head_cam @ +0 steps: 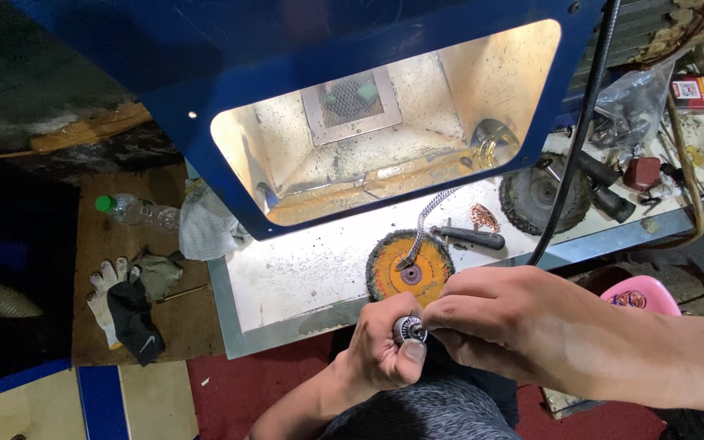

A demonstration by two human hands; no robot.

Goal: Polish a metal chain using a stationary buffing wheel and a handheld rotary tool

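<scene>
1. Holding a small metal chuck (409,329), the left hand (380,350) is curled shut round it, with the thumb pressed on its side. The chuck sits low in the middle of the view, over the person's lap.
2. The right hand (499,322) comes in from the right and pinches the tip of the chuck with closed fingers. I cannot tell if something tiny is between them.
3. The chuck looks hard and smooth, so it may slip. It looks light. The ridged ring is likely the best place to grip.
4. Just past the hands lies a round orange brush wheel (410,266) with a braided shaft (429,216) going into it. The bristles look prickly.
5. A black-handled tool (470,237) and a copper tangle (485,217) lie near the wheel.
6. The tray (287,277) has a metal edge close to the knuckles. The blue hood (205,138) hangs over it, so room above is tight.
7. A black hose (568,163) crosses on the right. Gloves (124,301) and a bottle (136,210) lie well apart on the left.
</scene>
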